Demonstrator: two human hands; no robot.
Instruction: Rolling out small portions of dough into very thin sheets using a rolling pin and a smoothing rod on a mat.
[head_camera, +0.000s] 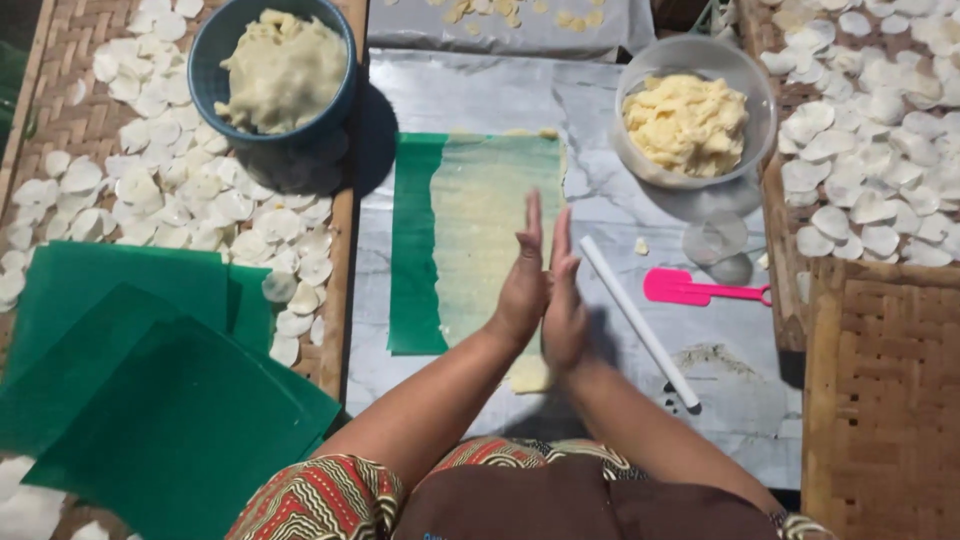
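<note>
A woven bamboo tray (60, 60) fills the left of the frame, strewn with pale thin discs (190, 195) and a stack of green plastic sheets (150, 390) at lower left. At centre, a marbled work surface (470, 95) carries a green sheet (415, 240) spread with a thin layer of dough (490, 220). A blue bowl of dough (280, 70) sits upper left; a clear bowl of yellowish dough (690, 120) upper right. At lower centre, the left hand (520, 285) and right hand (563, 300) press palm to palm, fingers straight; whether dough lies between them cannot be told. A white rod (640, 320) and pink scraper (690, 290) lie to their right.
</note>
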